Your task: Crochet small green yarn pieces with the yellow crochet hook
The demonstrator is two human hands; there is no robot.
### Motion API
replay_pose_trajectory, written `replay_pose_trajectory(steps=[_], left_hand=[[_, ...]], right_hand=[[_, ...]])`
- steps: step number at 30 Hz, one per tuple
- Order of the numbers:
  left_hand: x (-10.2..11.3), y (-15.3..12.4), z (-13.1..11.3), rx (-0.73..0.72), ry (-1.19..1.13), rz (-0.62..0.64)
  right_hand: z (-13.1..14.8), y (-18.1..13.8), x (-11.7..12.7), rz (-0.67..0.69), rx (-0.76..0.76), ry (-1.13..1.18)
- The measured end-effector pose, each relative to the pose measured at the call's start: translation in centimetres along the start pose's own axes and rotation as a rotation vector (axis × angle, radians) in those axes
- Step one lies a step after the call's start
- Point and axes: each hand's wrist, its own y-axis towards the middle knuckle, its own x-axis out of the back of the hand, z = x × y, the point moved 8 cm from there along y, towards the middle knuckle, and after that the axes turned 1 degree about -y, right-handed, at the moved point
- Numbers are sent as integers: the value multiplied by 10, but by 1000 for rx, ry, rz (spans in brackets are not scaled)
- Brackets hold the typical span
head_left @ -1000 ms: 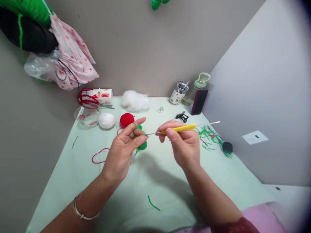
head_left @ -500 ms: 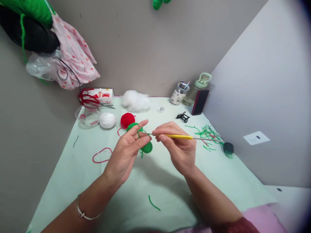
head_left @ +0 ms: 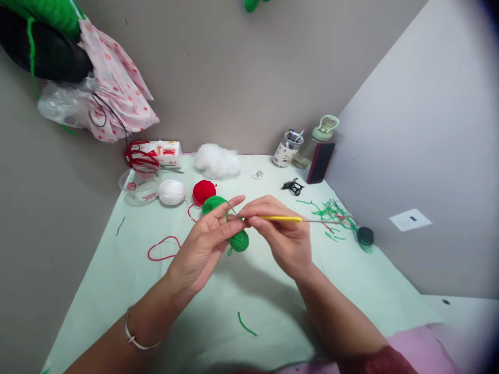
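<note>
Bare counter (head_left: 218, 306) lies open before the hands, bar one green yarn scrap (head_left: 247, 325), while yarn balls (head_left: 187, 192), stuffing (head_left: 217, 161), jar (head_left: 286, 149) and bottle (head_left: 314, 143) crowd the far edge.

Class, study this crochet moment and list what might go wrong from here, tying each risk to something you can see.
1. The crochet hook in the right hand has its tip right at the left hand, which pinches the green crocheted piece. A slip might prick a finger or drop a loop.
2. A loose red strand lies on the table near the left forearm. The bracelet might snag and drag it.
</note>
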Motion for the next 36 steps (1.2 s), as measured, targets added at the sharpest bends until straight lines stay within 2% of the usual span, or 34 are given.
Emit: replay_pose_trajectory(steps=[2,4,6,8,10,12,15,20,24,28,31,36], left_hand=[[-3,1,2,28,-25,38],[-1,2,1,8,-11,20],[4,1,-4,-72,42,-64],[9,-2,-8,-154,88,-140],[9,-4,-7,-147,81,-144],[5,-2,-1,-67,30,-84],[2,1,-1,17,-38,3],[5,1,-12,13,-33,-9],[0,-2,-14,-49,45,-7],[0,-4,-14,-132,137,-35],[3,-5,-15,-154,149,-70],[7,-5,-12,-130,79,-123]], right_hand=[[-5,2,2,-6,-69,86],[-6,0,2,-9,-85,34],[0,-3,-1,-7,2,-194],[12,-9,-7,-12,162,-474],[19,-14,-12,-19,269,-607],[19,-14,-10,-31,242,-509],[10,-8,2,-71,62,-190],[-13,1,24,-177,-192,198],[-28,-1,17,-132,-340,379],[-16,-2,4,-49,-248,200],[-6,-4,1,-42,-164,58],[24,-10,-11,16,228,-395]])
